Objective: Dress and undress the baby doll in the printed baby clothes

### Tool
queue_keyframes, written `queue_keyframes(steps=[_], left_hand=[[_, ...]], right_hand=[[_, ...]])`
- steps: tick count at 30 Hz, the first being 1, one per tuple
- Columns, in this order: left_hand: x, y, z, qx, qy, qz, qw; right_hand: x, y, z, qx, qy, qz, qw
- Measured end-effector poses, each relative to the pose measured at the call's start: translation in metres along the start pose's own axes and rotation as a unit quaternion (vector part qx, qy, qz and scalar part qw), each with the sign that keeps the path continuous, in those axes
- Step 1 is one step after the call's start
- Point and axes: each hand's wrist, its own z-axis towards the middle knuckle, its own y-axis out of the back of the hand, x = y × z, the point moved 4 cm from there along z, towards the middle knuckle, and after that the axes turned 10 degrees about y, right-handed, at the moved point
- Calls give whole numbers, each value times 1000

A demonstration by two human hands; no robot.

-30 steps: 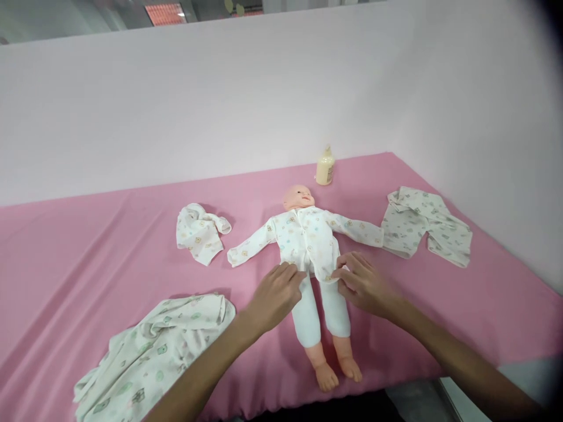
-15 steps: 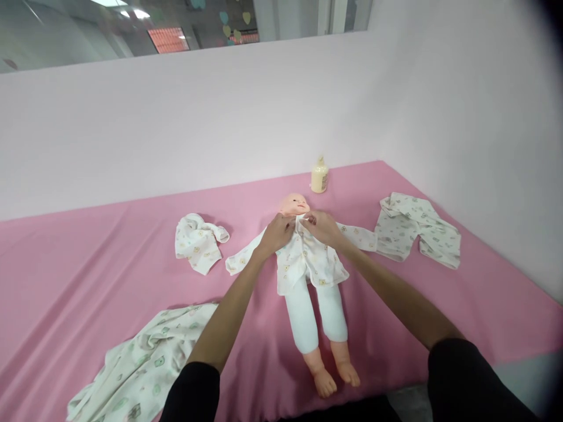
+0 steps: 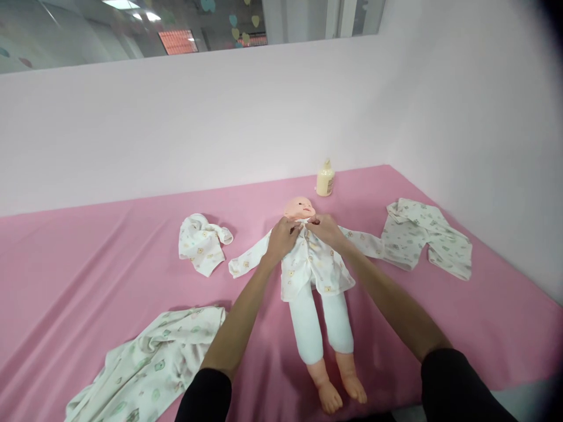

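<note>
At the near left edge of the pink sheet [image 3: 88,275] lies a crumpled printed garment [image 3: 149,363], and farther back a small printed baby cap [image 3: 200,243]. The left hand [image 3: 282,237] has its fingers curled shut, pinching the collar of the doll's printed shirt [image 3: 314,266] just below the chin; its forearm stretches straight forward from a black sleeve. The baby doll [image 3: 308,275] lies on its back in the middle of the sheet, arms spread, legs in white leggings, bare feet toward the camera. The right hand [image 3: 324,228] meets the left at the neckline, fingers likewise closed on the shirt's other edge, forearm angled in from the right. Behind the doll's head stands a cream lotion bottle [image 3: 325,179]; far right lie printed baby trousers [image 3: 424,237].
</note>
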Motion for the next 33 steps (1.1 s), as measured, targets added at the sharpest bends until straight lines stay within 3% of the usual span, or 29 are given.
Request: queue_keyframes(steps=[7,17,25,33], left_hand=[[-2,-1,-7,20,48,-14,999],[-23,-9,-5,-60,64,121,989],[-17,-13,-2,-119,58,170,977],[-5,-16,-5,-147,-3,61,987]], right_hand=[[-9,6,-2,-7,-56,56,997],[-18,6,3,-28,-86,87,992],[-18,8,5,-30,-86,95,991],[-24,0,9,-5,-30,135,990]])
